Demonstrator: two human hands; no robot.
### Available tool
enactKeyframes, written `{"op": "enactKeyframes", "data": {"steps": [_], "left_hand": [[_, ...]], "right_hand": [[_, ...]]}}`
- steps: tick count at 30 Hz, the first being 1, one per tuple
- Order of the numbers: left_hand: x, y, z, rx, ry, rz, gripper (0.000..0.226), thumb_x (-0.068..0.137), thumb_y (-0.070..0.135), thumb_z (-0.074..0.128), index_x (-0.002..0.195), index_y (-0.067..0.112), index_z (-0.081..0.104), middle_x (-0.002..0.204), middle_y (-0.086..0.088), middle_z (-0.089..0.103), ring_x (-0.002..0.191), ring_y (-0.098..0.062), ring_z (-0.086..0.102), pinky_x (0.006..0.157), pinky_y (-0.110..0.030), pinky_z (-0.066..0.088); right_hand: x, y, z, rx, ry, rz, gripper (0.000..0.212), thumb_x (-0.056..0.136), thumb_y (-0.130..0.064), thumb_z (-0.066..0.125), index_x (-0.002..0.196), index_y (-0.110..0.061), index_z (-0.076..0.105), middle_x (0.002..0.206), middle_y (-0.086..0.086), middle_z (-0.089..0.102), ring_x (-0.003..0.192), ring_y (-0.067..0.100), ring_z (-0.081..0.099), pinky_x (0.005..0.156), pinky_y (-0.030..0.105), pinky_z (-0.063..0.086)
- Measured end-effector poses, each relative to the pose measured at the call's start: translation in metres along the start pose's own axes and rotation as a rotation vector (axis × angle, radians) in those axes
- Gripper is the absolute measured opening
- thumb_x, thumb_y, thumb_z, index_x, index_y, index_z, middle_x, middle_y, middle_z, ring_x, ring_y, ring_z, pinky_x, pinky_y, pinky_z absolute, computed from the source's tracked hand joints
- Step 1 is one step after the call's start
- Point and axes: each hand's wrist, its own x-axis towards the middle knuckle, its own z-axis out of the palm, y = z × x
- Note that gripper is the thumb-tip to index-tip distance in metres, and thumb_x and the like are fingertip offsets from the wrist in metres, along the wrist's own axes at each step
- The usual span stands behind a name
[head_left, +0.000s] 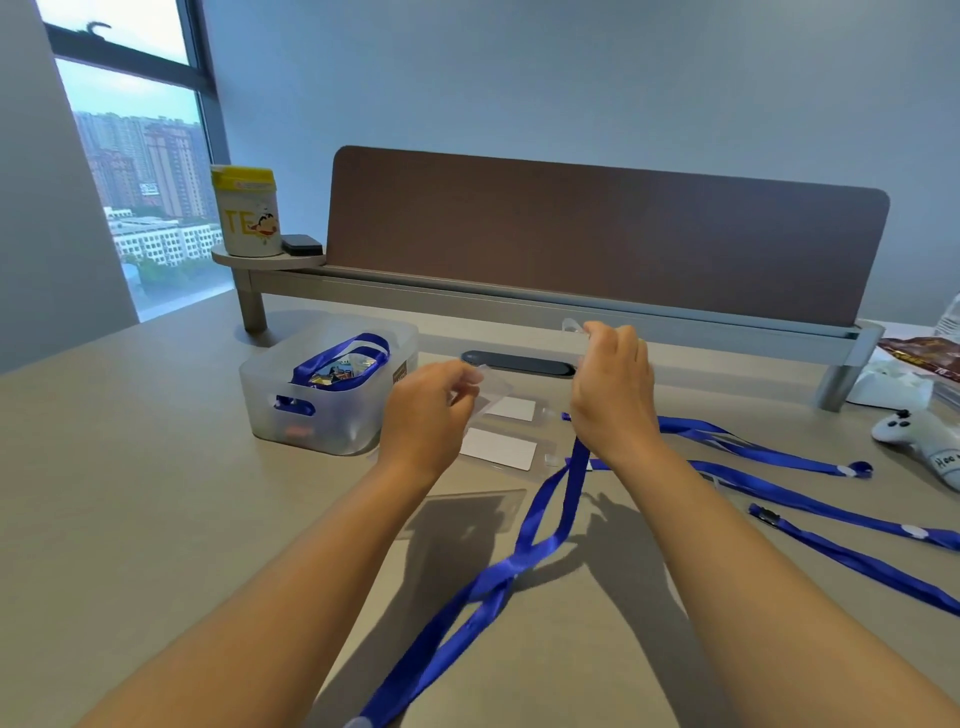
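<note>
Now fastening blue lanyard (545, 519) to clear badge holder (496, 387), pinched low by left grip (431, 410), clasped at top with the strap by right grip (613, 395); next calls for steady alignment.

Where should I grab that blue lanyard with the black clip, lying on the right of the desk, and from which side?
Pinch the black clip at the left end of the lanyard, coming straight down from above. The strap lies flat and limp on the desk, so the clip is likely the only stiff, raised part to catch, and it lies apart from the other straps.
</note>
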Motion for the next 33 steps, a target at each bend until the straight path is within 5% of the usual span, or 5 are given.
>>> {"op": "enactKeyframes", "data": {"steps": [9,15,25,29,33], "left_hand": [[-0.037,-0.001,-0.025,0.041,-0.101,0.019,0.021,0.085,0.009,0.055,0.104,0.004,0.063,0.105,-0.017,0.068,0.094,-0.026,0.061,0.081,-0.028,0.046],[-0.070,-0.013,-0.045,0.129,-0.164,-0.006,0.021,0.085,0.010,0.054,0.104,0.005,0.063,0.108,-0.016,0.067,0.089,-0.019,0.057,0.079,-0.025,0.042],[-0.071,-0.025,-0.049,0.159,-0.187,-0.088,0.022,0.085,0.010,0.054,0.105,0.004,0.063,0.111,-0.015,0.066,0.098,-0.026,0.059,0.083,-0.026,0.043],[-0.062,-0.026,-0.050,0.116,-0.164,-0.110,0.022,0.086,0.011,0.053,0.105,0.004,0.063,0.110,-0.015,0.065,0.092,-0.021,0.056,0.080,-0.024,0.041],[-0.048,-0.029,-0.056,0.062,-0.121,-0.149,0.020,0.086,0.013,0.053,0.102,0.005,0.063,0.108,-0.015,0.066,0.085,-0.011,0.048,0.077,-0.024,0.042]], "right_hand": [[-0.061,-0.008,0.022,0.011,-0.478,-0.087,0.048,0.090,-0.032,0.049,0.130,-0.007,0.044,0.128,0.012,0.045,0.118,0.026,0.045,0.097,0.037,0.041],[-0.106,-0.009,0.031,0.002,-0.894,0.025,0.055,0.084,-0.012,0.058,0.135,-0.013,0.039,0.138,0.011,0.041,0.122,0.026,0.045,0.100,0.034,0.041],[-0.106,-0.015,0.041,-0.107,-0.707,-0.065,0.035,0.083,-0.032,0.061,0.109,-0.009,0.063,0.114,0.009,0.056,0.096,0.021,0.055,0.084,0.031,0.047],[-0.096,-0.017,0.033,0.075,-0.738,-0.002,0.014,0.085,-0.025,0.059,0.083,-0.011,0.062,0.086,0.006,0.053,0.080,0.017,0.049,0.062,0.022,0.038],[-0.079,-0.025,0.023,0.302,-0.737,0.075,0.025,0.088,-0.019,0.056,0.065,-0.022,0.047,0.082,0.005,0.066,0.083,0.020,0.060,0.071,0.025,0.049]]}}
